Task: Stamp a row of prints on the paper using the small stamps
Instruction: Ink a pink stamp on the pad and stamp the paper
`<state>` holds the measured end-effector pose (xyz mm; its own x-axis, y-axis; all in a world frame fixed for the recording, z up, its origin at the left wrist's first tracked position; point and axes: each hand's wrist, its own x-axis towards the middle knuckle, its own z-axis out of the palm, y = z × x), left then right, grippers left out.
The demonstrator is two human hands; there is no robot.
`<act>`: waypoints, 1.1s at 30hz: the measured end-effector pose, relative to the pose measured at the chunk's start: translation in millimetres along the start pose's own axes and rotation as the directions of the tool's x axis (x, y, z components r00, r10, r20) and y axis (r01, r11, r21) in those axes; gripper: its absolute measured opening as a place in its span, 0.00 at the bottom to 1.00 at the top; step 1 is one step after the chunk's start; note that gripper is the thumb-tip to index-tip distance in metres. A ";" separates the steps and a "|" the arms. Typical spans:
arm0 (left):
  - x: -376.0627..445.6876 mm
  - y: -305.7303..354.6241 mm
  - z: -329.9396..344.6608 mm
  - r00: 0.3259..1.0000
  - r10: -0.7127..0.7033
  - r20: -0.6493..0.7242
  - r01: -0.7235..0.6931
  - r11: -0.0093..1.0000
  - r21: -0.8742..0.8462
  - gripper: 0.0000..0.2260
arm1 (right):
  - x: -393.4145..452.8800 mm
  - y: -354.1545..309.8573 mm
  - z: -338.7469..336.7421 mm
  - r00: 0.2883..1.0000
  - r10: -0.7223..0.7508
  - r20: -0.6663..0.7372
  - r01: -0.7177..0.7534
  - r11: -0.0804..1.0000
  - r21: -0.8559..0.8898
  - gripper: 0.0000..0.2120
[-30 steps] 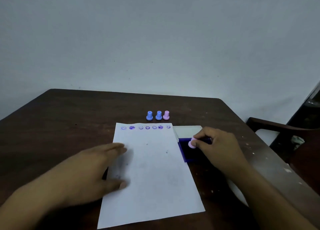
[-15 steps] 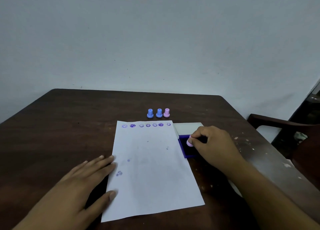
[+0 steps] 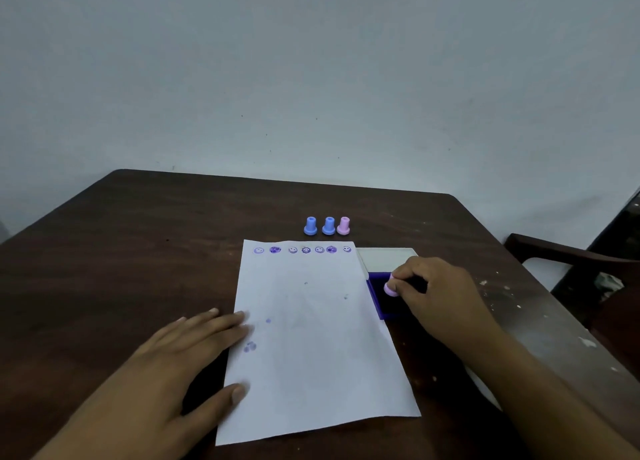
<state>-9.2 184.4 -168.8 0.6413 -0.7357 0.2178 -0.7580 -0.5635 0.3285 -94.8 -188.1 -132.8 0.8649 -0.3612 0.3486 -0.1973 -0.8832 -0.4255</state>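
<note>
Right hand (image 3: 437,295): pinches pink stamp (image 3: 391,286) on ink pad (image 3: 378,295), near tabletop's (image 3: 138,252) right edge
Left hand (image 3: 180,359): flat; fingers straight on paper's (image 3: 311,338) left edge
Paper: tabletop middle; prints (image 3: 304,250) along far edge

Dim, bluish, even light; soft shadow under left hand (image 3: 173,362); table (image 3: 138,252) edges bow from wide-angle lens.

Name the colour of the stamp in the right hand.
Pink; the stamp, pinched by the right hand over the ink pad, shows in the head view.
</note>
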 end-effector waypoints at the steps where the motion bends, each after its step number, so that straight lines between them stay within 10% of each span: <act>1: -0.1 3.5 -3.8 1.000 0.006 -0.017 -0.006 1.000 -0.006 0.27 | -0.1 -0.6 -0.8 1.000 0.000 -0.003 0.000 1.000 -0.001 0.03; 14: -0.6 14.2 -15.0 0.999 -0.015 0.034 0.015 1.000 -0.017 0.25 | 50.2 -99.9 18.6 0.999 -0.040 0.007 0.036 0.943 0.331 0.03; 33: -2.1 14.2 -14.9 0.997 -0.049 0.067 0.048 0.999 0.003 0.27 | 82.6 -141.2 119.5 0.986 -0.151 0.069 0.122 0.940 0.320 0.02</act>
<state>-19.6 183.6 -150.9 0.6679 -0.7311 0.1392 -0.7264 -0.5997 0.3358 59.6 -57.5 -143.7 0.9146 -0.2019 0.3505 0.0676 -0.7780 -0.6247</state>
